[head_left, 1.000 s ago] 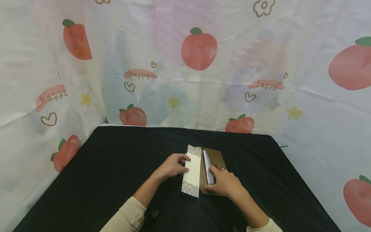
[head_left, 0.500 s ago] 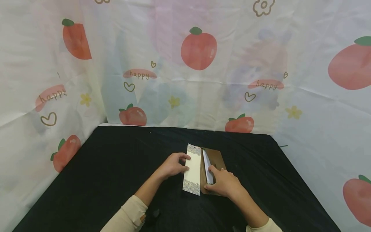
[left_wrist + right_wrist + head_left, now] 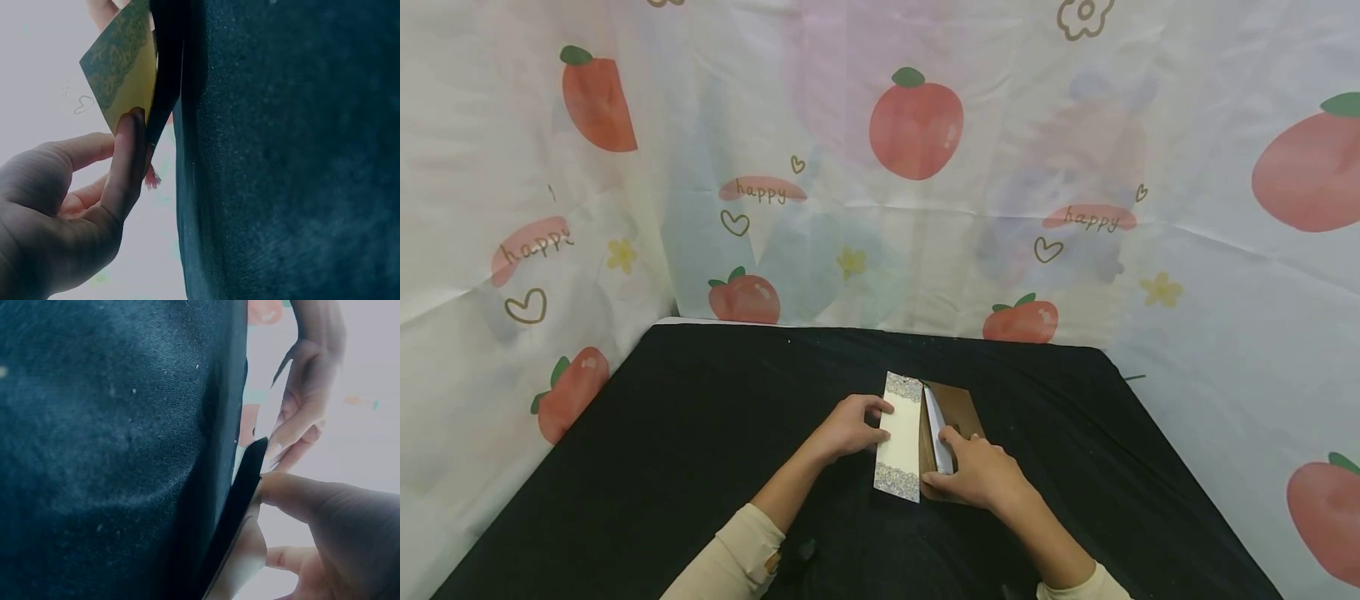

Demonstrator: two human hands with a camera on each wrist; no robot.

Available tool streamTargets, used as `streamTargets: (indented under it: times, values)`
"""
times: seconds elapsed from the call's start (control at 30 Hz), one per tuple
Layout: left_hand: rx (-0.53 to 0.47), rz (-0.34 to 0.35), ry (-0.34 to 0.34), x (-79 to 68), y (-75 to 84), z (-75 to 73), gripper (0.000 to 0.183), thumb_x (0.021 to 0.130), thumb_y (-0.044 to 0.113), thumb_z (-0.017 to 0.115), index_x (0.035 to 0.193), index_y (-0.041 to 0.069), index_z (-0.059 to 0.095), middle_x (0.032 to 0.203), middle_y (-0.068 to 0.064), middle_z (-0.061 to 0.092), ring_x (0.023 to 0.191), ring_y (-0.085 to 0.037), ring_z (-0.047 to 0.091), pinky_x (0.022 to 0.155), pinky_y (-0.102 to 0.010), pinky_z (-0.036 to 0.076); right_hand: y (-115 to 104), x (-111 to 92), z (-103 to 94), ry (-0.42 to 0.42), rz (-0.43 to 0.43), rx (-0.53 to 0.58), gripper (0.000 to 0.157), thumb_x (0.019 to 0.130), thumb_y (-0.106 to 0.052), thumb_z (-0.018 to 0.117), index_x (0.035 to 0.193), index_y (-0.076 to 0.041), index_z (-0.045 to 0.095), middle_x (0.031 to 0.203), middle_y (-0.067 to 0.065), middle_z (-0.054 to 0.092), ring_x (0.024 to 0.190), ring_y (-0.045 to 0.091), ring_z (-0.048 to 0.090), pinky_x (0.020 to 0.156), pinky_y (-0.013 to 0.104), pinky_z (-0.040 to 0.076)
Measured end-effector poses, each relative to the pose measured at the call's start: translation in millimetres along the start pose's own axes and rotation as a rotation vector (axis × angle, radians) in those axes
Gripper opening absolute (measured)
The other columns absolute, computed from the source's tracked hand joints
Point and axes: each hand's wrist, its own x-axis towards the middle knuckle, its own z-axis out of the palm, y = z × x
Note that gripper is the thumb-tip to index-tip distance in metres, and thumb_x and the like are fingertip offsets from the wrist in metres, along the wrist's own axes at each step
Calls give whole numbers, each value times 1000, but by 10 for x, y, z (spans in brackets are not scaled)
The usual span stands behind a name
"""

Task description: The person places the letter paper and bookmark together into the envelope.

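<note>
A cream bookmark (image 3: 898, 437) with a lace-like pattern at both ends stands in the middle of the head view. My left hand (image 3: 847, 429) pinches its left edge between thumb and fingers. A small red tassel (image 3: 152, 178) hangs by it in the left wrist view. Just right of the bookmark, a brown-covered notebook (image 3: 958, 408) lies partly opened, its white pages (image 3: 937, 429) raised. My right hand (image 3: 981, 471) grips the notebook's near end, the thumb on the left cover and the fingers at the pages. The bookmark's right edge overlaps the left cover in view; contact cannot be told.
A black cloth (image 3: 700, 433) covers the table. Behind and at the sides hangs a pale curtain (image 3: 820, 108) printed with red fruit. A small dark object (image 3: 807, 550), too blurred to name, sits near the left sleeve.
The bookmark has shifted slightly right and away from me, closer over the notebook's left cover. My right thumb has slid a little left; the notebook stays in place.
</note>
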Motion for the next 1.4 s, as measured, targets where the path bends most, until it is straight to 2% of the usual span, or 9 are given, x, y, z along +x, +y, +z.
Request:
streamTargets:
  times: [0.3, 0.53, 0.7, 0.77, 0.87, 1.07, 1.4]
  values:
    - [-59, -24, -5, 11, 5, 20, 37, 85, -13, 75, 121, -8, 68, 101, -14, 61, 65, -18, 68, 60, -32, 60, -11, -9, 5, -8, 14, 5, 66, 91, -55, 73, 141, -15, 58, 123, 29, 63, 99, 48, 65, 70, 62, 52]
    - [-56, -22, -6, -3, 18, 33, 37, 86, -10, 76, 121, -7, 66, 98, -14, 61, 66, -18, 68, 61, -32, 60, -30, -9, 14, -11, 18, 12, 65, 95, -57, 65, 143, -14, 58, 125, 29, 62, 101, 49, 65, 71, 61, 52]
    - [-71, -38, -3, -4, 36, 37, 36, 86, -9, 75, 121, -8, 66, 92, -11, 61, 64, -16, 67, 60, -32, 60, -48, -17, 11, -6, 15, 21, 47, 103, -39, 57, 142, -12, 59, 126, 28, 63, 106, 49, 64, 74, 62, 52]
    - [-78, -46, -2, -6, 41, 40, 36, 86, -10, 75, 121, -9, 66, 89, -10, 61, 62, -16, 66, 60, -32, 60, -53, -18, 10, 1, 4, 28, 41, 103, -28, 51, 140, -12, 60, 123, 26, 64, 102, 45, 65, 72, 60, 52]
    - [-84, -58, 1, -14, 48, 45, 36, 86, -10, 74, 121, -10, 67, 88, -10, 59, 62, -16, 65, 59, -32, 60, -53, -20, 11, 12, -10, 36, 39, 102, -18, 47, 138, -12, 61, 118, 24, 65, 94, 39, 65, 66, 55, 51]
    - [-91, -64, 10, -16, 47, 63, 35, 84, -12, 74, 118, -11, 68, 86, -10, 60, 61, -18, 67, 58, -32, 60, -42, -27, 14, 19, -18, 33, 39, 101, -14, 48, 137, -11, 61, 114, 25, 64, 85, 35, 63, 61, 51, 50]
    - [-129, -66, 17, 17, 39, 92, 34, 83, -14, 73, 117, -14, 67, 76, -9, 64, 51, -16, 66, 53, -33, 59, -42, -17, 18, 29, -30, 21, 39, 101, -16, 51, 138, -11, 60, 117, 26, 65, 90, 36, 65, 63, 52, 50]
